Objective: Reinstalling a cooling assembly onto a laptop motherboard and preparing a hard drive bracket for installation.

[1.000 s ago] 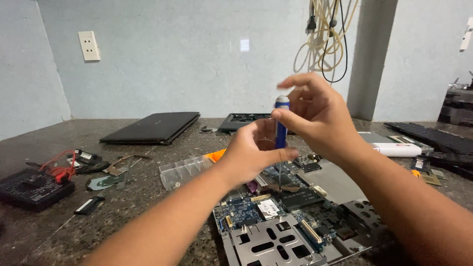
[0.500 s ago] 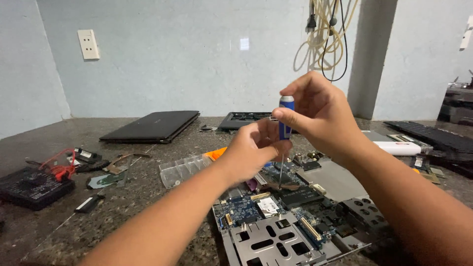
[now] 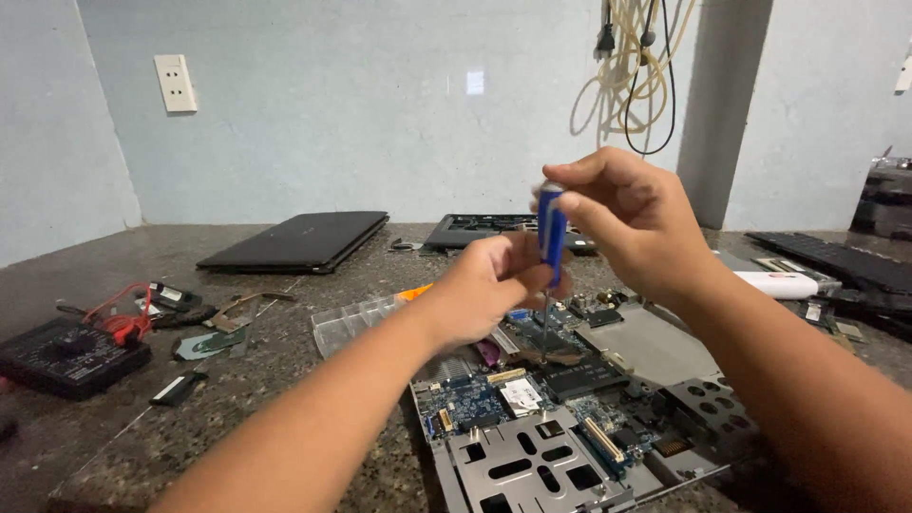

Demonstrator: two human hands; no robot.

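A blue-handled screwdriver (image 3: 551,233) stands upright, its thin shaft reaching down to an opened laptop base with a blue circuit board (image 3: 532,408) on the dark stone counter. My right hand (image 3: 632,214) grips the top of the handle with the fingertips. My left hand (image 3: 494,285) closes around the lower end of the handle and the shaft. The tip touches the board near a dark chip.
A closed black laptop (image 3: 299,240) and a black keyboard frame (image 3: 475,228) lie at the back. A black multimeter with red leads (image 3: 71,351) sits left. A clear plastic tray (image 3: 356,323), a white tube (image 3: 784,283) and another keyboard (image 3: 836,258) lie around. Cables (image 3: 632,66) hang on the wall.
Both hands have shifted slightly with the screwdriver, which now stands more upright with its tip down on the board. The view has moved a little.
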